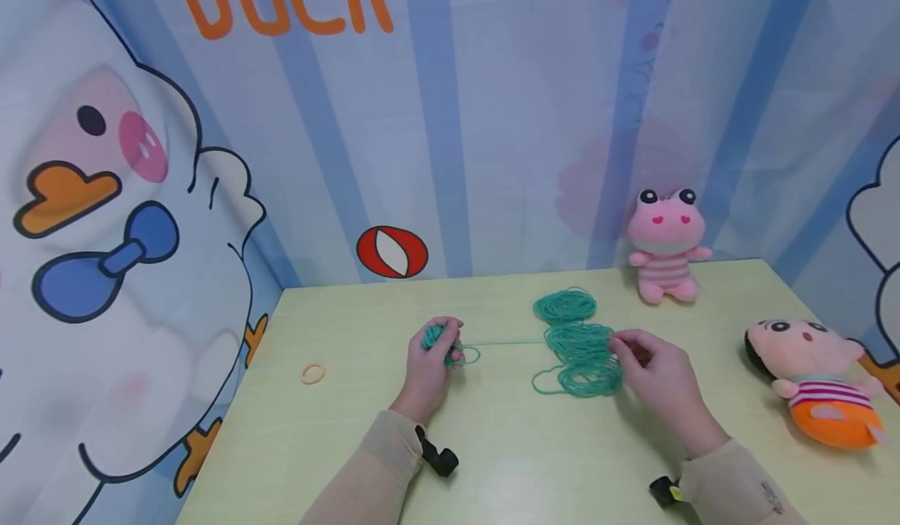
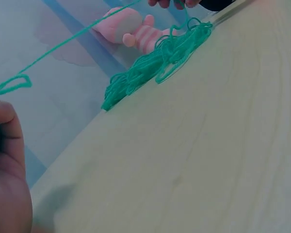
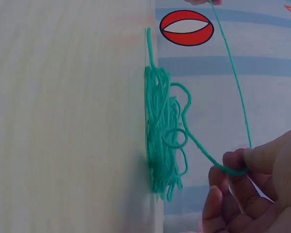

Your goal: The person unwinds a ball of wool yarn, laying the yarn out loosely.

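Note:
My left hand (image 1: 427,369) grips a small wound bundle of green yarn (image 1: 434,336), with a loose loop sticking out past the fingers. From it a single strand (image 1: 506,342) runs taut across to my right hand (image 1: 657,373), whose thumb and fingertips pinch it. In the right wrist view that strand (image 3: 237,87) bends at the fingertips and leads back down to the pile. Between the hands, nearer the right, a loose heap of green yarn (image 1: 580,353) lies on the table in several looped coils. The left wrist view shows only part of the left hand (image 2: 9,170).
An orange-pink ring (image 1: 312,373) lies on the table (image 1: 351,447) at the left. A pink plush toy (image 1: 666,248) sits at the back right, and a plush doll in orange shorts (image 1: 819,384) lies at the right. A printed cloth backdrop (image 1: 506,119) rises behind the table.

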`<state>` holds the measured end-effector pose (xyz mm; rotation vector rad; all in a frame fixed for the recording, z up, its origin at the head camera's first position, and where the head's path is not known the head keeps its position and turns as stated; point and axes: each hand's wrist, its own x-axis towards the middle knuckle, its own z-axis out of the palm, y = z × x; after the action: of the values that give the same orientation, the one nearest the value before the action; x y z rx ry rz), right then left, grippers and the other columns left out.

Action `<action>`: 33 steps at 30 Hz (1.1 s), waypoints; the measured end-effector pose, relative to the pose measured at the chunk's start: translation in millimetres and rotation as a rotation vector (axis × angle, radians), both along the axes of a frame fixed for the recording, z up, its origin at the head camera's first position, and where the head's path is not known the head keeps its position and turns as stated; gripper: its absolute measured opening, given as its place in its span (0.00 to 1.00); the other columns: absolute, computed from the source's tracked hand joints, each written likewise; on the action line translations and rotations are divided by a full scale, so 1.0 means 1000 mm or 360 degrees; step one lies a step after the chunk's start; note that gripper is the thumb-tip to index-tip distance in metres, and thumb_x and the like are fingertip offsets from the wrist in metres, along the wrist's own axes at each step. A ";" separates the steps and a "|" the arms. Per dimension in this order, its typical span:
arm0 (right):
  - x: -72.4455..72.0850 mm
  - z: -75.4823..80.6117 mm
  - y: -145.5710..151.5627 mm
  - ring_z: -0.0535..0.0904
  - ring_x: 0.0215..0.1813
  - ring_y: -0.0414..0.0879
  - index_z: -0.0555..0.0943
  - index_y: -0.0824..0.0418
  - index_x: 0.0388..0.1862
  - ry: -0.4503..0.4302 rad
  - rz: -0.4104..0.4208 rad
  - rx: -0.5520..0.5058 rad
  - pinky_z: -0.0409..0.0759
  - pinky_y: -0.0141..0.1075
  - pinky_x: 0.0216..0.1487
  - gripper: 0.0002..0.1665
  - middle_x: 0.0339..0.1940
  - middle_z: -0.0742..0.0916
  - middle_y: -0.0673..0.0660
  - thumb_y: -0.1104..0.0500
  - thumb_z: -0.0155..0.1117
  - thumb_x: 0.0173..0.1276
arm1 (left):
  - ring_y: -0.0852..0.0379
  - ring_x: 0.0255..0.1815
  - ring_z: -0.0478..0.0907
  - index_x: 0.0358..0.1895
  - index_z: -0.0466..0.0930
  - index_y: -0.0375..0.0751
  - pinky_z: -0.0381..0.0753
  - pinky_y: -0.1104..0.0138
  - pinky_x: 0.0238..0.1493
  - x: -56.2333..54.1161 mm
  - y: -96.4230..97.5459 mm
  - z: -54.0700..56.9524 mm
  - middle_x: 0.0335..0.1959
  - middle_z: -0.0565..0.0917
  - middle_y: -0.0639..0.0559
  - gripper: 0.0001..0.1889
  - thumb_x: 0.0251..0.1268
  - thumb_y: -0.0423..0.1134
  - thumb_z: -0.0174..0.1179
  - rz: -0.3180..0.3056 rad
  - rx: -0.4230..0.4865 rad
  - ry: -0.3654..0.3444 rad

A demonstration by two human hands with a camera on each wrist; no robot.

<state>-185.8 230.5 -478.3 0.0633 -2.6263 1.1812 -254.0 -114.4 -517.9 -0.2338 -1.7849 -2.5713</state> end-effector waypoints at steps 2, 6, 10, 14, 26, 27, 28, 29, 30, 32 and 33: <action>0.001 0.000 0.008 0.84 0.45 0.42 0.89 0.63 0.62 -0.0093 0.0004 0.0052 0.82 0.29 0.43 0.21 0.49 0.94 0.60 0.49 0.62 0.87 | 0.63 0.23 0.71 0.48 0.82 0.38 0.73 0.73 0.27 -0.001 0.000 0.000 0.30 0.78 0.56 0.10 0.84 0.43 0.64 0.0032 0.0043 -0.0023; 0.000 -0.002 0.021 0.86 0.47 0.50 0.89 0.64 0.62 -0.0271 0.0024 0.0143 0.82 0.36 0.41 0.23 0.51 0.94 0.62 0.48 0.61 0.86 | 0.62 0.22 0.71 0.48 0.81 0.42 0.74 0.74 0.27 0.001 0.001 0.002 0.29 0.78 0.56 0.07 0.82 0.42 0.65 0.0105 0.0070 -0.0057; -0.003 -0.004 0.028 0.88 0.48 0.52 0.90 0.64 0.59 -0.0427 0.0053 0.0270 0.83 0.42 0.41 0.20 0.52 0.94 0.64 0.51 0.63 0.85 | 0.61 0.22 0.71 0.48 0.80 0.43 0.75 0.73 0.27 0.001 0.000 0.003 0.28 0.77 0.55 0.07 0.82 0.42 0.66 0.0170 0.0041 -0.0062; -0.005 -0.005 0.023 0.88 0.47 0.52 0.89 0.65 0.59 -0.0453 0.0097 0.0330 0.84 0.43 0.42 0.20 0.50 0.93 0.63 0.52 0.64 0.83 | 0.60 0.24 0.71 0.49 0.80 0.43 0.76 0.73 0.29 0.000 0.000 0.001 0.30 0.77 0.54 0.08 0.81 0.43 0.67 0.0142 0.0003 -0.0028; -0.013 -0.002 -0.068 0.91 0.58 0.57 0.86 0.62 0.66 0.0031 0.0424 0.0151 0.89 0.56 0.61 0.20 0.61 0.92 0.59 0.55 0.67 0.83 | 0.58 0.29 0.73 0.57 0.79 0.34 0.79 0.72 0.34 0.000 -0.002 0.000 0.34 0.78 0.55 0.17 0.81 0.44 0.67 -0.0021 -0.0133 0.0057; -0.014 -0.003 -0.077 0.90 0.61 0.59 0.85 0.62 0.69 0.0009 0.0473 0.0137 0.89 0.57 0.63 0.22 0.64 0.91 0.59 0.53 0.66 0.84 | 0.58 0.30 0.73 0.59 0.77 0.31 0.79 0.72 0.34 0.001 -0.002 0.000 0.35 0.78 0.55 0.19 0.81 0.44 0.67 -0.0034 -0.0137 0.0053; -0.016 -0.004 -0.086 0.90 0.63 0.61 0.83 0.61 0.72 -0.0021 0.0512 0.0126 0.88 0.58 0.66 0.24 0.66 0.90 0.59 0.52 0.66 0.85 | 0.58 0.30 0.73 0.61 0.75 0.28 0.79 0.72 0.34 0.001 -0.002 0.000 0.36 0.78 0.55 0.22 0.81 0.43 0.67 -0.0047 -0.0138 0.0053; -0.017 -0.005 -0.095 0.89 0.66 0.62 0.82 0.60 0.74 -0.0055 0.0547 0.0117 0.86 0.59 0.68 0.25 0.69 0.90 0.58 0.51 0.65 0.85 | 0.58 0.31 0.73 0.63 0.73 0.25 0.79 0.72 0.35 0.001 -0.002 0.001 0.37 0.78 0.54 0.23 0.82 0.43 0.67 -0.0063 -0.0139 0.0053; -0.019 -0.005 -0.103 0.88 0.68 0.63 0.80 0.60 0.76 -0.0090 0.0580 0.0110 0.85 0.59 0.70 0.27 0.70 0.89 0.58 0.51 0.64 0.86 | 0.58 0.31 0.73 0.64 0.72 0.25 0.79 0.72 0.35 0.001 -0.002 0.001 0.37 0.78 0.54 0.24 0.82 0.43 0.66 -0.0075 -0.0144 0.0049; -0.023 -0.007 -0.118 0.86 0.71 0.62 0.78 0.61 0.79 -0.0146 0.0634 0.0105 0.84 0.59 0.72 0.29 0.71 0.88 0.58 0.51 0.63 0.86 | 0.57 0.32 0.73 0.64 0.72 0.25 0.79 0.72 0.35 0.002 -0.002 0.002 0.39 0.79 0.54 0.24 0.82 0.42 0.66 -0.0093 -0.0147 0.0043; -0.025 -0.007 -0.124 0.87 0.71 0.62 0.77 0.61 0.80 -0.0166 0.0653 0.0108 0.84 0.58 0.72 0.29 0.71 0.89 0.58 0.51 0.63 0.87 | 0.58 0.32 0.74 0.63 0.73 0.27 0.79 0.72 0.36 0.002 -0.002 0.002 0.39 0.79 0.54 0.22 0.82 0.42 0.66 -0.0096 -0.0154 0.0037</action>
<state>-210.5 106.5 -485.1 0.5937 -2.8309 1.2413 -251.8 -116.2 -515.8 -0.3218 -1.9256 -2.5125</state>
